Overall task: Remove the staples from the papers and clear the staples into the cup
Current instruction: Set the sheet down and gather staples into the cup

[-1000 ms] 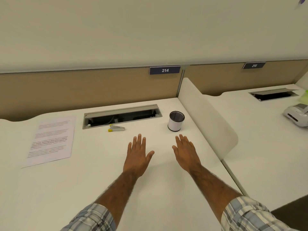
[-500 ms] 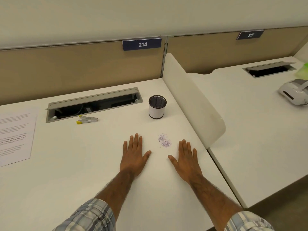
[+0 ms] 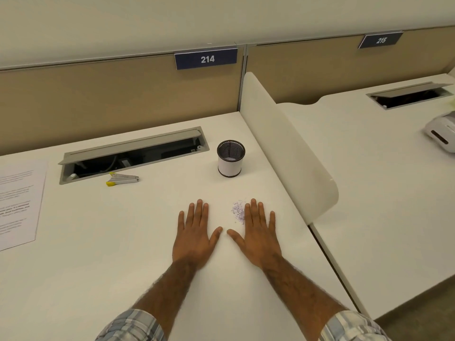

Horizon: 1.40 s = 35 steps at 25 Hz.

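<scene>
Both hands lie flat, palms down, on the white counter on the near side of the cup, with fingers straight and close together and nothing held in either. The left hand sits nearer than the cup and slightly to its left, while the right hand sits nearer than the cup and slightly to its right; their thumb tips point toward each other and are almost touching. The cup is a white cylinder with a dark mesh lining and rim, standing upright, with something pale visible at its bottom. The staples form a small loose pale heap on the counter, nearer than the cup and almost straight below it in the view, just beside the right hand's index finger; whether the finger touches the heap is not clear. The staple remover, silvery with yellow tips, lies on its side well to the left of the cup. The papers, printed sheets lying flat, are far to the left of the cup at the view's edge. A grey cable hatch stands open just left of the cup, and a rounded white divider rises just to its right. A blue plate reading 214 hangs on the panel behind the cup.
</scene>
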Tool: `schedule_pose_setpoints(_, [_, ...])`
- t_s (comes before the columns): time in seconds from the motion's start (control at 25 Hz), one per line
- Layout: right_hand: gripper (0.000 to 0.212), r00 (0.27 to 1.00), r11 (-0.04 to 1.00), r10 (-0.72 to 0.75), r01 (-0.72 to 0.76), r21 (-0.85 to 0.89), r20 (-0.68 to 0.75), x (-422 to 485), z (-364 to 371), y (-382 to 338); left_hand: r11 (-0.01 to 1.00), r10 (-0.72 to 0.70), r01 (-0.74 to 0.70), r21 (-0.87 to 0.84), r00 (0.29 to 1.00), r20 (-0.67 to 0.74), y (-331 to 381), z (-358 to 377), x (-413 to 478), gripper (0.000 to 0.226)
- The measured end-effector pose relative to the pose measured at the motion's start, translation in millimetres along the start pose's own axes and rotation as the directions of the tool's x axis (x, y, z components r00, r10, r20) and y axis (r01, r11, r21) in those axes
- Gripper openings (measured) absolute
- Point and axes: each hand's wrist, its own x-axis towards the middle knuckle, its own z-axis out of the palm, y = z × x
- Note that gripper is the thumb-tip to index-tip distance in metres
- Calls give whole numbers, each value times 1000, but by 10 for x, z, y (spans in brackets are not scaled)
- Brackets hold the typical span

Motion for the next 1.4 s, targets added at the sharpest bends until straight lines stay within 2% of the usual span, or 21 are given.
schedule_pose_setpoints(0.16, [95,999,999,-29,30,-29,31,337,-137,307,1000,5,-5,-10,1000,-7,-19,16,2,86])
schedule_pose_setpoints(0.32, [90,976,981,-171,181,-69,132,565,-220,428,1000,-3,3,-5,1000,1,-11,10,14,86])
schedule_pose_setpoints(0.44, [89,947,947,-288,304,-103,145,504,-232,408,1000,-1,1,4,1000,6,-9,15,13,86])
schedule_pose_setpoints(0.56, [83,919,924,-372,380,-39,132,437,-220,433,1000,-4,4,4,1000,1,-6,10,11,85])
schedule_pose_setpoints(0.72, [73,961,944,-274,262,199,34,581,-289,422,1000,0,0,-3,1000,-15,-6,6,7,85])
schedule_pose_setpoints(0.84, [77,967,963,-232,214,161,103,656,-312,373,1000,-1,1,1,1000,-10,-7,10,4,85])
schedule_pose_setpoints(0.96, [78,995,985,30,-46,166,95,397,-256,346,1000,2,-2,-4,1000,-11,-8,8,4,86])
schedule_pose_setpoints(1.04, [88,984,978,178,-177,109,5,-68,-184,267,1000,6,-6,6,1000,-6,-14,11,4,84])
schedule_pose_setpoints(1.12, [92,973,975,223,-220,43,-68,-618,-62,117,1000,1,-1,11,1000,-6,-13,22,7,82])
schedule_pose_setpoints(1.24, [97,962,962,272,-273,-9,-16,-1084,119,-132,1000,1,0,12,1000,-14,-20,35,10,81])
schedule_pose_setpoints(1.4, [99,957,957,288,-288,-14,10,-845,174,-378,1000,6,-6,19,1000,3,-33,38,7,82])
